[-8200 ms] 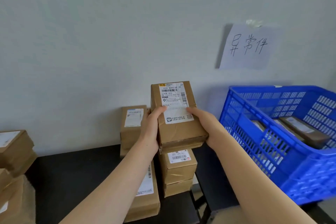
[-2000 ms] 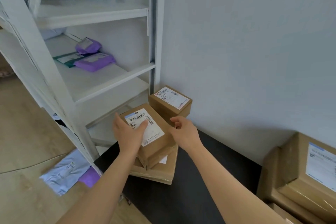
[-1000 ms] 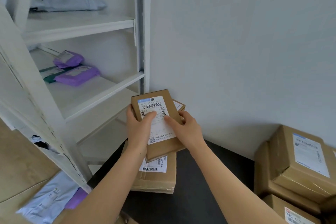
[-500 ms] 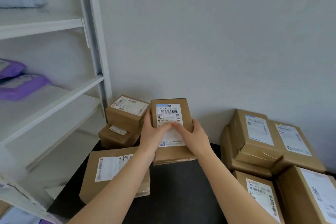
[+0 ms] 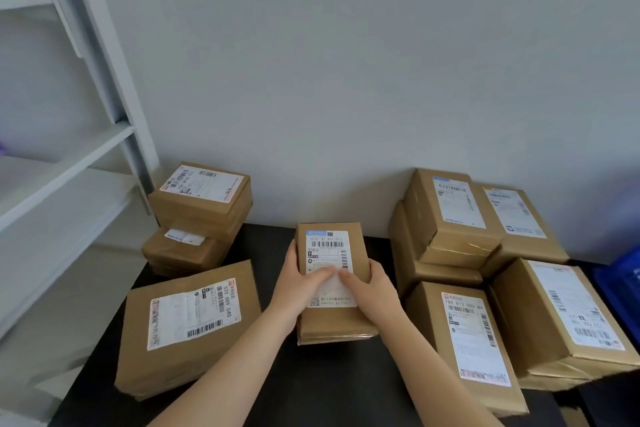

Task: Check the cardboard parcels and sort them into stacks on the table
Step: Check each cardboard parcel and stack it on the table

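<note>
Black tabletop point(image 5: 277, 392) fills my view, with stacked brown cardboard parcels point(image 5: 457, 218) on its right and a wide flat cardboard parcel point(image 5: 187, 322) on its left. Between them I see a small labelled cardboard box point(image 5: 329, 253), gripped at its sides by the left hand point(image 5: 301, 284) and right hand point(image 5: 374, 288), thumbs on the label.

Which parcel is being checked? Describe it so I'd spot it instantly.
Find the black table by the grey wall; look mid-table, between the flat box and the stacks. The parcel there is narrow, label up. It alone is held: left hand and right hand grip its sides.
</note>
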Tool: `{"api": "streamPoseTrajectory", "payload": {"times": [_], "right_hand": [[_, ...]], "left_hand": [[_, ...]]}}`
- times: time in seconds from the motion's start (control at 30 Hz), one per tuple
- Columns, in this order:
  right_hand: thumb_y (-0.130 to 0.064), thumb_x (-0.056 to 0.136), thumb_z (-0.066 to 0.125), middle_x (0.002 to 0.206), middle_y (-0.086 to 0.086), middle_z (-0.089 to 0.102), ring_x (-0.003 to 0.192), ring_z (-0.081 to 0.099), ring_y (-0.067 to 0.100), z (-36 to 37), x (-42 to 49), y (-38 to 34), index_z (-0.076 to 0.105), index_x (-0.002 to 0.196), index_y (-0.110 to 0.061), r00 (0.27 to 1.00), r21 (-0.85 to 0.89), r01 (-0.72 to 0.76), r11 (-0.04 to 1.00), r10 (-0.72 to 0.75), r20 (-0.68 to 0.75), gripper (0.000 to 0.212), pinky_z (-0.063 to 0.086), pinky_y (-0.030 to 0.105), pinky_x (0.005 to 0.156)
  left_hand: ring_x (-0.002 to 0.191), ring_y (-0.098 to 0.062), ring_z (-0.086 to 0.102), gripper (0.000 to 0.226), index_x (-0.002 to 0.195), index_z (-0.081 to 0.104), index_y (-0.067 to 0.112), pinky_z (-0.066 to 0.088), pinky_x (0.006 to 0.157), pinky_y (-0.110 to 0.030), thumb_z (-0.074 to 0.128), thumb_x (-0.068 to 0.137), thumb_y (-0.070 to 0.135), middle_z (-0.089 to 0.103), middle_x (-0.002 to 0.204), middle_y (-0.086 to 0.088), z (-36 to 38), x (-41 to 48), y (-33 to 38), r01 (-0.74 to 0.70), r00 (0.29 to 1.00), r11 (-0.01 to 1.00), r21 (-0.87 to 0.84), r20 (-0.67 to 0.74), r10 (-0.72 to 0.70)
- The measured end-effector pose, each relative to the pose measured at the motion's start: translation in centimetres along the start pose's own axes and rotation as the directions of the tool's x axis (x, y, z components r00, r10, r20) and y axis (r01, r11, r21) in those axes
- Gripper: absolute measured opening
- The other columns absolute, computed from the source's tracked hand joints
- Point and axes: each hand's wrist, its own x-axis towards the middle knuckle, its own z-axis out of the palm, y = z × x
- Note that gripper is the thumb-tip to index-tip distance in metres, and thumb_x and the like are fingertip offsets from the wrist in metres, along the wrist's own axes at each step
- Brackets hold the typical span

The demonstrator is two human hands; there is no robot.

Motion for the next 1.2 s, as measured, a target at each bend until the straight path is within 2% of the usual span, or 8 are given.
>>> {"api": "streamPoseTrajectory", "payload": {"times": [0.23, 0.37, 0.5, 0.6, 0.73, 0.83, 1.0, 1.2], "right_hand": [[-0.045, 0.09, 0.057, 0.13, -0.001, 0.053, 0.095, 0.052, 0.008, 1.2, -0.2, 3.9, 0.025, 0.147, -0.019, 0.988, -0.012, -0.148, 0.989, 0.148, 0.038, 0.07, 0.046, 0.019, 0.069], [-0.043, 0.091, 0.057, 0.127, -0.002, 0.054, 0.091, 0.054, 0.007, 1.1, 0.0, 4.9, 0.024, 0.147, -0.018, 0.982, -0.012, -0.187, 0.982, 0.187, 0.037, 0.071, 0.044, 0.015, 0.062], [-0.042, 0.091, 0.057, 0.118, -0.005, 0.055, 0.079, 0.052, 0.002, 1.0, 0.3, 5.2, 0.021, 0.148, -0.019, 0.977, -0.007, -0.208, 0.978, 0.208, 0.044, 0.071, 0.04, 0.013, 0.053], [-0.042, 0.091, 0.058, 0.108, -0.009, 0.05, 0.08, 0.053, 0.003, 1.0, 0.5, 5.3, 0.018, 0.149, -0.02, 0.972, -0.011, -0.222, 0.975, 0.223, 0.073, 0.074, 0.041, 0.013, 0.054], [-0.038, 0.089, 0.062, 0.122, -0.003, 0.054, 0.093, 0.057, 0.01, 0.9, 1.4, 5.2, 0.015, 0.149, -0.021, 0.958, 0.002, -0.27, 0.963, 0.268, 0.1, 0.078, 0.05, 0.022, 0.07], [-0.035, 0.089, 0.063, 0.127, -0.001, 0.054, 0.086, 0.055, 0.007, 0.9, 1.9, 5.1, 0.015, 0.149, -0.021, 0.949, -0.017, -0.295, 0.955, 0.295, 0.11, 0.079, 0.047, 0.019, 0.062], [-0.033, 0.088, 0.062, 0.1, -0.009, 0.049, 0.072, 0.052, 0.005, 1.1, 2.5, 5.1, 0.018, 0.148, -0.02, 0.946, -0.07, -0.301, 0.951, 0.307, 0.102, 0.075, 0.042, 0.016, 0.052], [-0.033, 0.089, 0.061, 0.098, -0.01, 0.048, 0.07, 0.052, 0.004, 1.0, 2.5, 5.2, 0.017, 0.148, -0.019, 0.946, -0.088, -0.294, 0.952, 0.303, 0.114, 0.075, 0.041, 0.016, 0.051]], "left_hand": [[0.106, -0.008, 0.054, 0.085, 0.15, 0.017, 0.031, 0.047, 0.07, -0.018, 0.071, 0.085, 0.027, 0.051, 0.135, 0.007, 0.5, 0.3, -3.2, 0.091, 0.992, 0.989, 0.114, 0.075, -0.1], [0.091, -0.003, 0.055, 0.078, 0.148, 0.022, 0.032, 0.047, 0.064, -0.017, 0.069, 0.086, 0.028, 0.053, 0.118, 0.015, 0.9, 0.4, -4.1, 0.123, 0.986, 0.984, 0.126, 0.099, -0.136], [0.085, -0.001, 0.055, 0.076, 0.147, 0.024, 0.029, 0.048, 0.061, -0.015, 0.07, 0.085, 0.029, 0.055, 0.121, 0.013, 1.0, 0.7, -4.6, 0.132, 0.983, 0.978, 0.164, 0.103, -0.15], [0.087, 0.0, 0.055, 0.078, 0.146, 0.024, 0.028, 0.047, 0.062, -0.014, 0.071, 0.084, 0.029, 0.053, 0.108, 0.018, 1.1, 1.0, -4.6, 0.123, 0.981, 0.973, 0.197, 0.123, -0.149], [0.097, -0.006, 0.055, 0.083, 0.147, 0.02, 0.025, 0.046, 0.063, -0.014, 0.072, 0.083, 0.027, 0.054, 0.13, 0.005, 1.1, 1.6, -4.4, 0.14, 0.976, 0.962, 0.236, 0.128, -0.174], [0.111, -0.014, 0.058, 0.084, 0.147, 0.02, 0.024, 0.046, 0.064, -0.016, 0.074, 0.082, 0.025, 0.055, 0.131, 0.004, 1.1, 1.9, -4.3, 0.164, 0.973, 0.951, 0.263, 0.117, -0.2], [0.114, -0.016, 0.058, 0.085, 0.148, 0.02, 0.021, 0.047, 0.063, -0.016, 0.074, 0.081, 0.021, 0.055, 0.133, 0.002, 1.5, 2.6, -4.3, 0.176, 0.971, 0.932, 0.316, 0.103, -0.218], [0.118, -0.019, 0.056, 0.096, 0.151, 0.011, 0.02, 0.049, 0.078, -0.027, 0.076, 0.08, 0.02, 0.052, 0.136, 0.0, 1.3, 2.8, -4.2, 0.217, 0.961, 0.922, 0.32, 0.096, -0.26]]}}
